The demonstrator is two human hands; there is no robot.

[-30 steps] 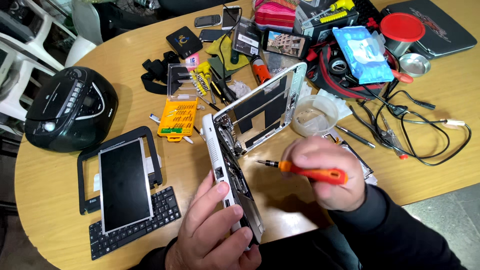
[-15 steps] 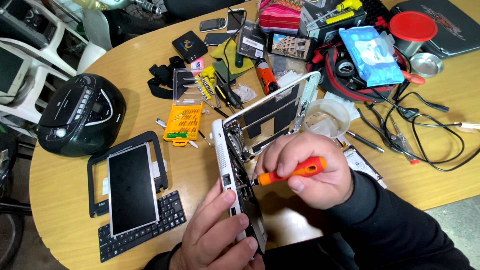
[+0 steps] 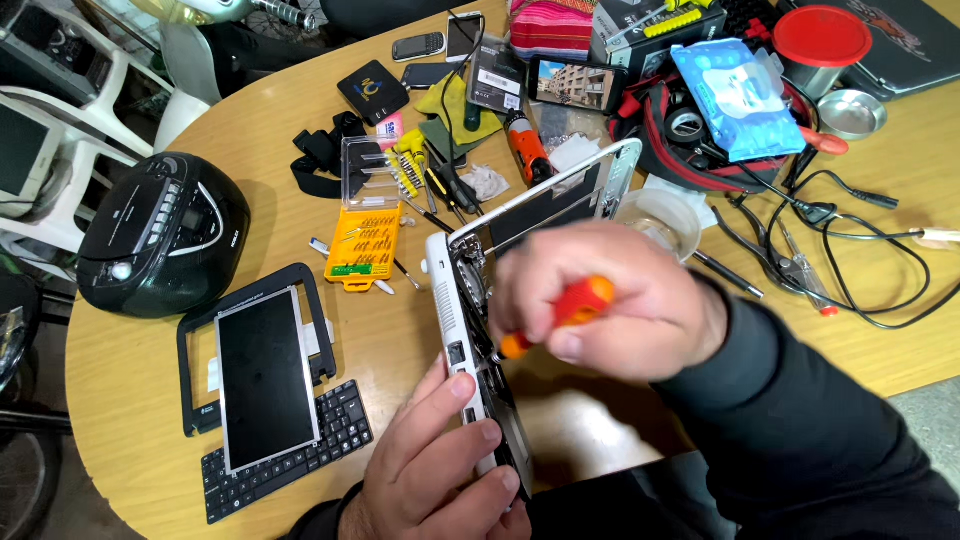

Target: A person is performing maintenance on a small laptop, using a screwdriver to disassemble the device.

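An opened white laptop shell lies on the wooden table, its inner frame facing up. My left hand grips its near left edge, fingers curled over the rim. My right hand is closed around an orange-handled screwdriver, whose tip points down-left into the shell's left side. The hand hides most of the shell's middle.
A removed screen panel and black keyboard lie at left beside a black radio. An orange bit case, phones, a clear plastic cup, cables and a red-lidded can crowd the far side.
My right hand moved left and toward the shell's left edge with the screwdriver, its tip now pointing down into the frame. The left hand stays on the near edge.
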